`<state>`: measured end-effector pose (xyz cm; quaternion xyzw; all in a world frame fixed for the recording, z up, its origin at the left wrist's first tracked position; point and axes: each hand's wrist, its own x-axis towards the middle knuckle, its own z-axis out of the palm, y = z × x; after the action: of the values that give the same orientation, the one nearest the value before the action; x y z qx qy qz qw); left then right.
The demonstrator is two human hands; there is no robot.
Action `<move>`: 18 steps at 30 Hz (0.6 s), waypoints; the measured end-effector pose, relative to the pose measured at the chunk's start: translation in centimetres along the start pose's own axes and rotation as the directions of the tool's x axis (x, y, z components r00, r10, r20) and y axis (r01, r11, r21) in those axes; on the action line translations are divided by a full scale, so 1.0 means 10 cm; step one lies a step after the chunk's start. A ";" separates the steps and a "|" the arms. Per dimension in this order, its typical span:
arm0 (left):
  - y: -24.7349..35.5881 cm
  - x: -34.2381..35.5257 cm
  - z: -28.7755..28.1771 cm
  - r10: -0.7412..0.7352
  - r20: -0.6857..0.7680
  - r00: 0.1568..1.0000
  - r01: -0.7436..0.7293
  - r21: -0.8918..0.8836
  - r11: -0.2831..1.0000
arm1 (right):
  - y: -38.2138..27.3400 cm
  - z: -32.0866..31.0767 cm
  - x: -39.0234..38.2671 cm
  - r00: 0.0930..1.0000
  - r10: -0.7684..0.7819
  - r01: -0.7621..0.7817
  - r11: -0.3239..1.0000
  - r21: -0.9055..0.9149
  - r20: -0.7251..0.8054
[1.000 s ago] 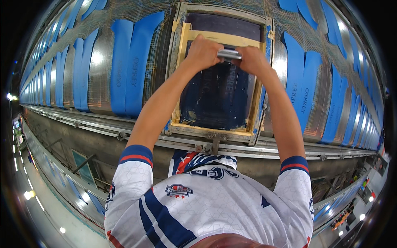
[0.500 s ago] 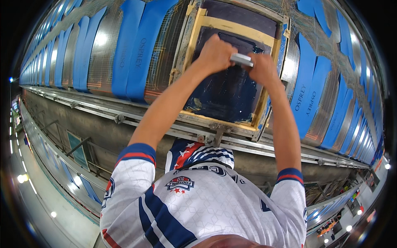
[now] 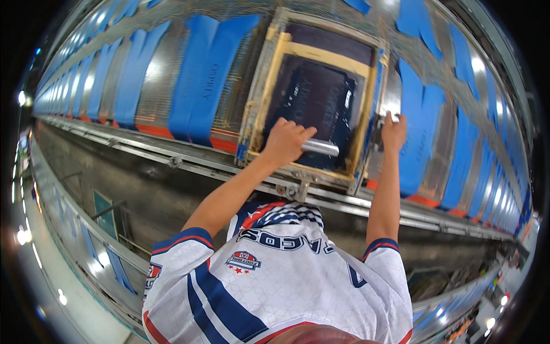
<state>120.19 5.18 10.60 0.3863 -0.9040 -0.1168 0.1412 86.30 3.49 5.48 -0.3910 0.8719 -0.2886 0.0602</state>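
flanking the framed screen: flat blue pieces

Framed screen: two dark capital words between its side edges
Left blue panel: dark capitals, above the bench's near edge
Right blue panel: faint dark capitals
White shirt: navy block letters; lettered badge

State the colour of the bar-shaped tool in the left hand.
Bar-shaped tool: shiny silver, best in head view.
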 end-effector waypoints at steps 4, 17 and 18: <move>-0.06 -0.02 0.14 0.057 0.034 0.998 -0.058 0.032 0.998 | 0.29 0.22 0.03 0.985 0.005 -0.035 0.985 0.168 0.172; -1.45 -0.52 -0.83 0.005 0.039 0.999 -0.006 0.025 1.000 | -1.52 0.77 -0.92 0.998 -0.029 0.001 0.896 0.445 0.055; -1.67 -0.63 -0.99 -0.022 0.071 0.997 0.023 -0.012 1.000 | -1.72 1.02 -1.02 0.997 -0.076 0.077 0.909 0.409 -0.020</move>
<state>138.89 -2.51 13.46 0.3910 -0.9033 -0.1377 0.1100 107.84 -2.90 5.26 -0.4030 0.7763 -0.4676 0.1278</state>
